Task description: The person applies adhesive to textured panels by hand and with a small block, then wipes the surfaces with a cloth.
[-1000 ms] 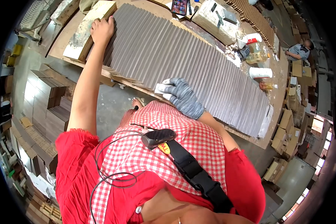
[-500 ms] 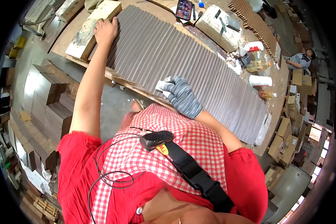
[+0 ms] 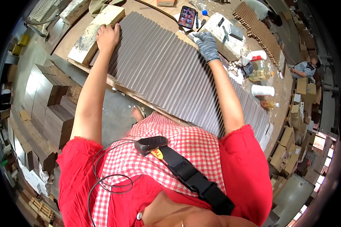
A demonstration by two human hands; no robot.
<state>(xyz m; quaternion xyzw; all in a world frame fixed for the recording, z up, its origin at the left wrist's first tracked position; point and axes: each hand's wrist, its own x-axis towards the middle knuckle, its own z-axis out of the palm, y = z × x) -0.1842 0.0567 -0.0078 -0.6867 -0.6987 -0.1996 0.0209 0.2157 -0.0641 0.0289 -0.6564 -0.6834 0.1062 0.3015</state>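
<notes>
A row of long grey-brown strips (image 3: 159, 64), packed side by side, covers the workbench in front of me. My bare left hand (image 3: 108, 37) rests at the left end of the row. Its fingers are apart and bent over the edge of a pale, stained block (image 3: 96, 34), with the thumb by the first strips. My right hand (image 3: 207, 46), in a grey striped glove with pale fingertips, is at the far edge of the strips, beside a white wrapped block (image 3: 225, 36). Its fingers are drawn together; whatever is between them cannot be made out.
Beyond the strips lie a phone (image 3: 186, 17) and a pen (image 3: 196, 19). White canisters (image 3: 263, 90) and bottles with yellowish liquid (image 3: 259, 75) stand at the right. A stack of brown tubes (image 3: 255, 26) is farther back. Another person (image 3: 305, 69) is at far right; stacked boards (image 3: 45, 98) stand at left.
My right hand has moved from the near edge across the strips to their far edge. My left hand stays at the block. The view has shifted slightly.
</notes>
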